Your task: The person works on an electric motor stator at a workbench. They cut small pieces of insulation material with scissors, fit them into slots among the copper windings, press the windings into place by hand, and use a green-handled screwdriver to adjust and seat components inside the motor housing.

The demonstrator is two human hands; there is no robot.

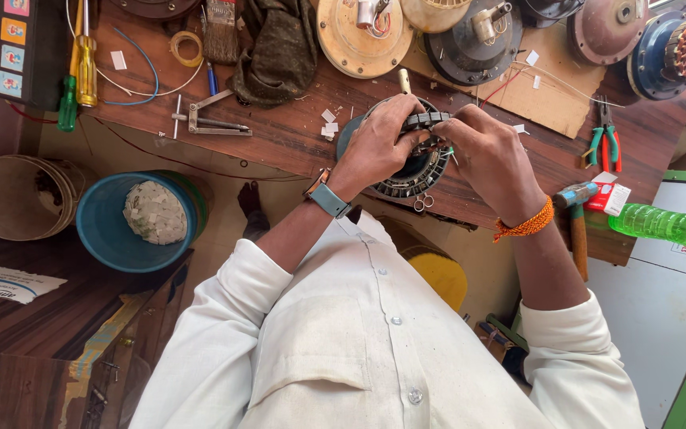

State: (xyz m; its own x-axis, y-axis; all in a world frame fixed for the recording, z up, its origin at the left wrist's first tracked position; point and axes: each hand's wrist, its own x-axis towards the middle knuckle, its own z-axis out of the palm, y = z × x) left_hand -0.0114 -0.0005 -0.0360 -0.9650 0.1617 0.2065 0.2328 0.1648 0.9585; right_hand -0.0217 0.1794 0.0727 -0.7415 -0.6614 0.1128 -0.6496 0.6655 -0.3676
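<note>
The stator, a dark ring of stacked slotted laminations, lay on the bench directly under both hands, its near rim overhanging the bench's front edge. It looked heavy and rigid, a steel core that would not flex, while the thin parts at its slots seemed easy to bend; the outer rim looked the safest place to grip. The left hand was curled closed over the ring's top left rim. The right hand pinched with fingertips at the top of the ring; what it held was too small to tell. Beyond the right hand lay green-handled pliers; beyond the left, motor housings and a cloth.
</note>
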